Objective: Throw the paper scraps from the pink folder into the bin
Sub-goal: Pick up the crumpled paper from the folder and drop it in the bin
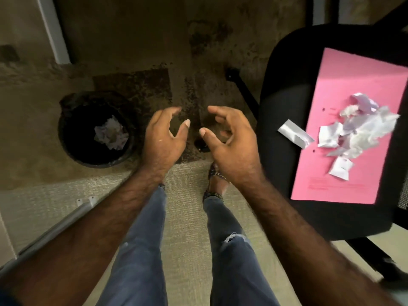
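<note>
Two empty, half-curled hands, left hand (pixel 164 138) and right hand (pixel 229 140), between bin (pixel 72 138) and pink folder (pixel 344 129) on chair seat (pixel 284 107). Loose paper scraps (pixel 353 131) near folder's middle; one strip (pixel 294 133) overhanging its left edge, likely dropped if grabbed carelessly.

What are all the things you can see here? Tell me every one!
bin: one, black, on the floor at left
crumpled paper: one clump, white, inside the bin
chair: one, black, at right
pink folder: one, pink, flat on the chair seat
paper scraps: a pile, white, on the folder; one strip hangs over its left edge onto the seat
carpet: tan, stained dark in the middle
jeans: blue, torn at the right knee
left hand: one, empty, fingers curled open
right hand: one, empty, fingers curled open
</note>
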